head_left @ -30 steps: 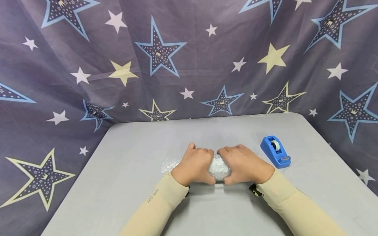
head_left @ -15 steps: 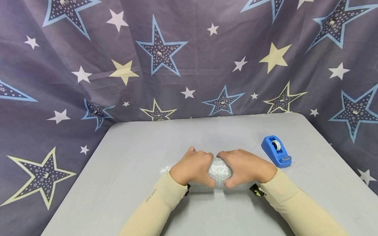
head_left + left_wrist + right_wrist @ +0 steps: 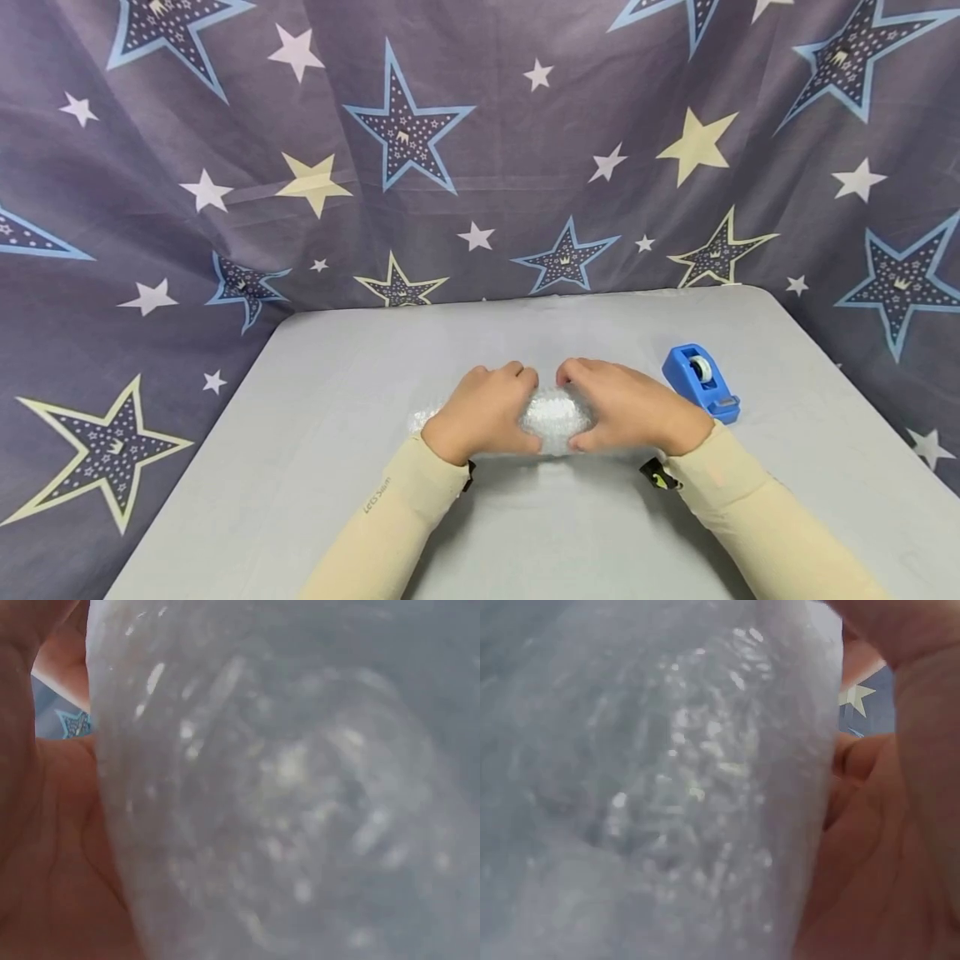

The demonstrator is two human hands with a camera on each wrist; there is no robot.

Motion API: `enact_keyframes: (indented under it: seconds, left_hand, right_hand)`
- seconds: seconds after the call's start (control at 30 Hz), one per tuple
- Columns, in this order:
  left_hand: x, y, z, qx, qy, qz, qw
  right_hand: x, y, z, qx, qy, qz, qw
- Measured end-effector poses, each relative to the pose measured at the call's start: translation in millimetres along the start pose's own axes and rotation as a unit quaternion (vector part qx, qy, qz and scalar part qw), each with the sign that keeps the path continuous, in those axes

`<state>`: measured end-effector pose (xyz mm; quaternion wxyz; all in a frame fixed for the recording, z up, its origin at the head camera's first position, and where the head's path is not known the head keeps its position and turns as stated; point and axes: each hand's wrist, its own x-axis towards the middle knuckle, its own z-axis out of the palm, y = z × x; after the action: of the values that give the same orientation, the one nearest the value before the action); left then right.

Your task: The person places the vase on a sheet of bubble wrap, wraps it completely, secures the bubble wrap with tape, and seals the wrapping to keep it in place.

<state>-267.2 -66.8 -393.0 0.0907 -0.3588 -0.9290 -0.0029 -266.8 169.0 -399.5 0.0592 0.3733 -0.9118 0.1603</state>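
Observation:
A roll of clear bubble wrap (image 3: 555, 421) lies crosswise between both hands over the middle of the table. My left hand (image 3: 487, 412) grips its left part, thumb on the near side and fingers over the far side. On the right part my right hand (image 3: 630, 404) holds it the same way, with a gap between the two hands where the shiny wrap shows. Past the left wrist an end of the wrap sticks out. Both wrist views are filled by the crinkled, layered bubble wrap (image 3: 285, 795), with the palm curved alongside it.
A blue tape dispenser (image 3: 701, 383) with a roll of tape stands right of the right hand, close to that forearm. The grey-covered table (image 3: 337, 367) ends at a dark curtain (image 3: 495, 167) printed with stars, behind and at both sides.
Both hands and the roll dipped slightly toward me, then shifted away again. The hands are now a little farther apart, with more of the wrap showing between them.

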Motion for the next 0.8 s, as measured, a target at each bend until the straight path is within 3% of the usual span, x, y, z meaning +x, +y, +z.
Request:
enact_keyframes:
  seconds: [0.37, 0.8]
  left_hand:
    - [0.5, -7.5, -4.9, 0.015, 0.037, -0.01, 0.9992]
    - [1.0, -10.0, -8.1, -0.019, 0.053, -0.022, 0.9982]
  right_hand:
    - [1.7, 5.2, -3.8, -0.033, 0.039, -0.034, 0.998]
    - [1.5, 9.9, -6.0, -0.023, 0.051, -0.019, 0.998]
